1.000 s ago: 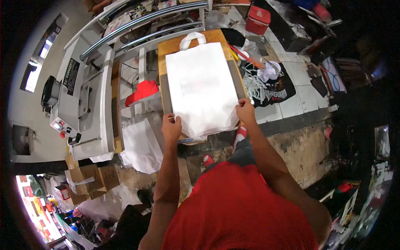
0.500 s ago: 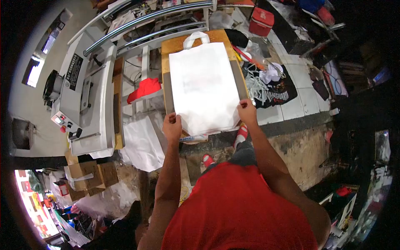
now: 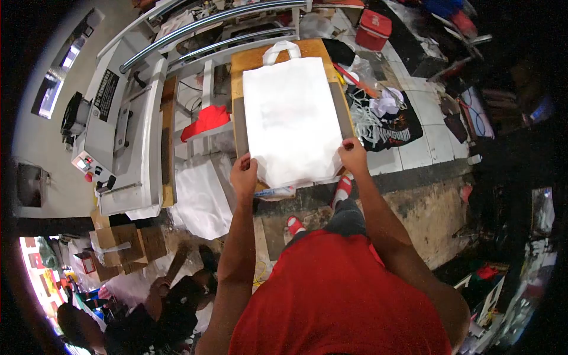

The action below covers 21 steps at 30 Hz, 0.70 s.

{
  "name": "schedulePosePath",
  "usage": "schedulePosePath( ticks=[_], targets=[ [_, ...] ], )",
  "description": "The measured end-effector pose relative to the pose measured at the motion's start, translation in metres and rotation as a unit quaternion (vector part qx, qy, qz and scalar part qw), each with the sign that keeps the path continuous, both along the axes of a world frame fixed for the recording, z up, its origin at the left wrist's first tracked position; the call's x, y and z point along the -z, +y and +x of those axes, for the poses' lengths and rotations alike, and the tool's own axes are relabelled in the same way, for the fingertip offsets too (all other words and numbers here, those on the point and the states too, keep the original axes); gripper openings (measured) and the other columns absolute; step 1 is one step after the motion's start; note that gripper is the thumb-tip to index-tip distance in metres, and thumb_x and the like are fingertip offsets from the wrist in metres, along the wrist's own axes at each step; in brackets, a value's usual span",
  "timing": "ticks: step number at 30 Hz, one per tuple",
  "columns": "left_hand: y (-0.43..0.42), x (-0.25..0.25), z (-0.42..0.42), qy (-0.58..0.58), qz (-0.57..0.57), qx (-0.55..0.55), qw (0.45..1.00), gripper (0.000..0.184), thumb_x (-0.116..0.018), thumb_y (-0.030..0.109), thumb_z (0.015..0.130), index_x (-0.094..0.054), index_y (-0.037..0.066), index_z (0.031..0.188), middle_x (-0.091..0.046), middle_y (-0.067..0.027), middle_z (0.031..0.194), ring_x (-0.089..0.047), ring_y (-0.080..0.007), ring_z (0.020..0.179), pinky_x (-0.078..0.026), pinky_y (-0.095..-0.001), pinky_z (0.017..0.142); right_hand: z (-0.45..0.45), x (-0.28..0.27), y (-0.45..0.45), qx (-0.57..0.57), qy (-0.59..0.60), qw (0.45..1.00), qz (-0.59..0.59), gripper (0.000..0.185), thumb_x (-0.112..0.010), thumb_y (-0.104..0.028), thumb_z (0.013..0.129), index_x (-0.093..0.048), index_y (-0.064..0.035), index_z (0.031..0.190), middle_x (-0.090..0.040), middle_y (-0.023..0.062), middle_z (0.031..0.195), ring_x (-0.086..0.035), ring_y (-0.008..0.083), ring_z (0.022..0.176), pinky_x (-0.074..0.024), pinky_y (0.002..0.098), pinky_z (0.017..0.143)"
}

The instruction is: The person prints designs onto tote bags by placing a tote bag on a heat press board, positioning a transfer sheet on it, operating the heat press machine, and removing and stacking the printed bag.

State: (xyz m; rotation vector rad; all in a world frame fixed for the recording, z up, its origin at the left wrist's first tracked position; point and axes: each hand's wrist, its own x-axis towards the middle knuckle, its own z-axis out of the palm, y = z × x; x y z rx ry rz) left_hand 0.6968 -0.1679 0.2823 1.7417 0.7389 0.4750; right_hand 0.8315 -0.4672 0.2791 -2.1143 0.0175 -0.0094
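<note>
A white bag (image 3: 293, 118) with a looped handle at its far end lies flat on a board with a wooden far edge (image 3: 251, 57). Faint grey marks show near the bag's middle. My left hand (image 3: 244, 173) is closed at the bag's near left edge, thumb and fingers pinched on it. At the near right edge my right hand (image 3: 352, 155) pinches the bag's side in the same way. Under the near end, part of a printed packet (image 3: 276, 192) sticks out.
To the left stand a white machine (image 3: 109, 133) and a red cloth (image 3: 205, 122). White sheets (image 3: 203, 198) hang below. On the right are a black printed cloth (image 3: 402, 133) and a red box (image 3: 373, 29). Another person (image 3: 171, 305) is at the lower left, near cardboard boxes (image 3: 124, 244).
The view has shifted slightly, so the board and bag appear a little further right and up. Another person has come further into view at the lower left. Both hands stay at the bag's edges.
</note>
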Motion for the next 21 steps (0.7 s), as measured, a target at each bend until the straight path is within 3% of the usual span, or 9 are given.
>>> schedulePosePath(
  ticks=[6, 8, 10, 11, 12, 14, 16, 17, 21],
  targets=[
    [0.010, 0.018, -0.004, -0.018, -0.018, 0.007, 1.000, 0.039, -0.070, 0.022, 0.085, -0.062, -0.004, 0.114, -0.071, -0.0135, 0.099, -0.068, -0.0210, 0.088, -0.052, -0.0317, 0.082, 0.005, 0.005, -0.007, -0.022, 0.002, 1.000, -0.002, 0.031, -0.072, -0.016, 0.074, -0.060, 0.0004, 0.098, -0.067, 0.0131, 0.085, -0.066, 0.0231, 0.078, -0.0529, 0.0342, 0.074],
    [-0.005, -0.023, -0.009, 0.003, 0.001, -0.006, 1.000, 0.037, -0.071, 0.017, 0.083, -0.061, -0.003, 0.114, -0.069, -0.0132, 0.101, -0.066, -0.0197, 0.088, -0.053, -0.0320, 0.080, 0.012, -0.005, -0.006, -0.032, 0.024, 0.999, -0.011, 0.035, -0.072, -0.015, 0.073, -0.059, 0.0013, 0.101, -0.065, 0.0163, 0.090, -0.065, 0.0283, 0.083, -0.0524, 0.0389, 0.077],
    [-0.018, -0.055, 0.000, 0.023, 0.019, -0.020, 0.999, 0.037, -0.071, 0.012, 0.081, -0.061, -0.001, 0.113, -0.067, -0.0128, 0.102, -0.065, -0.0183, 0.087, -0.053, -0.0322, 0.078, 0.039, -0.010, 0.006, -0.053, -0.248, 0.956, -0.147, 0.037, -0.072, -0.015, 0.072, -0.059, 0.0005, 0.103, -0.061, 0.0177, 0.097, -0.061, 0.0339, 0.093, -0.0507, 0.0456, 0.081],
    [-0.024, -0.064, 0.010, -0.033, 0.250, 0.066, 0.965, 0.039, -0.072, 0.012, 0.078, -0.060, 0.002, 0.113, -0.063, -0.0138, 0.108, -0.062, -0.0226, 0.094, -0.052, -0.0368, 0.080, 0.049, -0.022, 0.019, -0.055, -0.245, 0.956, -0.150, 0.037, -0.072, -0.015, 0.072, -0.059, 0.0005, 0.103, -0.061, 0.0177, 0.097, -0.061, 0.0339, 0.093, -0.0507, 0.0456, 0.081],
    [-0.030, -0.066, 0.022, -0.087, 0.465, 0.148, 0.869, 0.041, -0.072, 0.012, 0.075, -0.059, 0.005, 0.113, -0.060, -0.0147, 0.114, -0.060, -0.0268, 0.100, -0.052, -0.0414, 0.082, 0.057, -0.041, 0.040, -0.109, -0.275, 0.944, -0.143, 0.037, -0.071, -0.017, 0.073, -0.059, -0.0014, 0.104, -0.060, 0.0178, 0.100, -0.059, 0.0359, 0.097, -0.0496, 0.0479, 0.083],
    [-0.042, -0.056, 0.052, -0.088, 0.441, 0.239, 0.861, 0.045, -0.073, 0.014, 0.069, -0.060, 0.011, 0.112, -0.053, -0.0151, 0.121, -0.051, -0.0331, 0.111, -0.050, -0.0477, 0.084, 0.060, -0.057, 0.069, -0.166, -0.308, 0.927, -0.135, 0.037, -0.071, -0.019, 0.073, -0.060, -0.0032, 0.105, -0.058, 0.0178, 0.103, -0.056, 0.0379, 0.102, -0.0486, 0.0502, 0.085],
    [-0.051, -0.050, 0.070, -0.004, 0.409, 0.280, 0.869, 0.048, -0.076, 0.019, 0.069, -0.060, 0.012, 0.114, -0.053, -0.0140, 0.122, -0.052, -0.0338, 0.112, -0.051, -0.0478, 0.084, 0.067, -0.062, 0.089, -0.356, -0.096, 0.880, -0.300, 0.037, -0.067, -0.025, 0.077, -0.061, -0.0087, 0.109, -0.059, 0.0165, 0.106, -0.057, 0.0388, 0.104, -0.0494, 0.0490, 0.087],
    [-0.052, -0.047, 0.079, 0.081, 0.373, 0.321, 0.867, 0.051, -0.078, 0.024, 0.069, -0.060, 0.013, 0.116, -0.053, -0.0128, 0.123, -0.052, -0.0345, 0.113, -0.052, -0.0480, 0.084, 0.073, -0.065, 0.095, -0.356, -0.100, 0.879, -0.301, 0.037, -0.067, -0.025, 0.077, -0.061, -0.0087, 0.109, -0.059, 0.0165, 0.106, -0.057, 0.0388, 0.104, -0.0494, 0.0490, 0.087],
    [-0.058, -0.063, 0.095, 0.199, 0.389, 0.362, 0.824, 0.064, -0.084, 0.026, 0.062, -0.057, 0.016, 0.120, -0.046, -0.0098, 0.132, -0.049, -0.0383, 0.114, -0.055, -0.0460, 0.088, 0.126, -0.063, 0.118, -0.458, 0.067, 0.797, -0.387, 0.039, -0.060, -0.028, 0.074, -0.066, -0.0080, 0.108, -0.062, 0.0204, 0.114, -0.061, 0.0365, 0.107, -0.0505, 0.0478, 0.090]
  ],
)
